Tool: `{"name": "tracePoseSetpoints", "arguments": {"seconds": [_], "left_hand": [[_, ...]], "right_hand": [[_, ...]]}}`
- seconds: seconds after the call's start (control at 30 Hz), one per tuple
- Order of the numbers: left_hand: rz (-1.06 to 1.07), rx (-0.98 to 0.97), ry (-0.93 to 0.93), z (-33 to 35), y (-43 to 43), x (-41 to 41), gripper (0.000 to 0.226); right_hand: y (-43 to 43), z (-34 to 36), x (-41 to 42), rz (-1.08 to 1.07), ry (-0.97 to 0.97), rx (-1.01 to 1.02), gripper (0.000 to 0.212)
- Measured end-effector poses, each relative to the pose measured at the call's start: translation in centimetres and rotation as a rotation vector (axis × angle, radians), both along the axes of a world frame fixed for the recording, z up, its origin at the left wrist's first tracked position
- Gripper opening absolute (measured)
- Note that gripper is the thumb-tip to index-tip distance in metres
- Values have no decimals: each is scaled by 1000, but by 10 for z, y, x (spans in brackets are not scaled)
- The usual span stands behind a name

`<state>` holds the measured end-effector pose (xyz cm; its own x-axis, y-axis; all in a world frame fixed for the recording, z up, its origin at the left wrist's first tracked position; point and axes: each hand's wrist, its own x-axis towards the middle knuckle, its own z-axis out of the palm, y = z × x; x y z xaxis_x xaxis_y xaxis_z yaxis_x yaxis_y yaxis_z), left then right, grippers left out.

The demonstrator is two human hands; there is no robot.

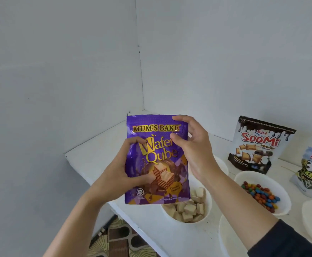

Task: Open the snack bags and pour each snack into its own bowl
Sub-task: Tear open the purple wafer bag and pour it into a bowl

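Item: purple wafer bag (157,158), held upright in the air, long axis vertical, just above the bowl of wafer cubes (208,201). Left hand (121,175) grips its left edge mid-height; right hand (194,151) pinches the upper right edge, nearer the top

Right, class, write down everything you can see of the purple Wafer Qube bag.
The purple bag is a glossy, foil-like pouch printed in gold with MUM'S BAKE and Wafer Qube above a picture of wafer cubes. It is held upright in the air, front to the camera, over the white table and partly in front of the bowl of wafers. The left hand grips its left side, thumb on the front; the right hand pinches its upper right edge. Whether its top is open cannot be told.
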<state>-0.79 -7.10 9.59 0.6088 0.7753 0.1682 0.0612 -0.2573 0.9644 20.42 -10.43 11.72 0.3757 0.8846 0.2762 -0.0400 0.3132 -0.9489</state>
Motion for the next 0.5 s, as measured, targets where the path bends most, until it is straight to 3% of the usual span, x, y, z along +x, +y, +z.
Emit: {"name": "tracePoseSetpoints", "arguments": {"seconds": [0.2, 0.5], "left_hand": [[409, 46, -235, 14, -21, -34, 41], [856, -3, -148, -10, -86, -133, 27]], "right_hand": [[9, -3, -50, 239, -65, 36, 33], [-1, -41, -149, 482, -201, -43, 25]]}}
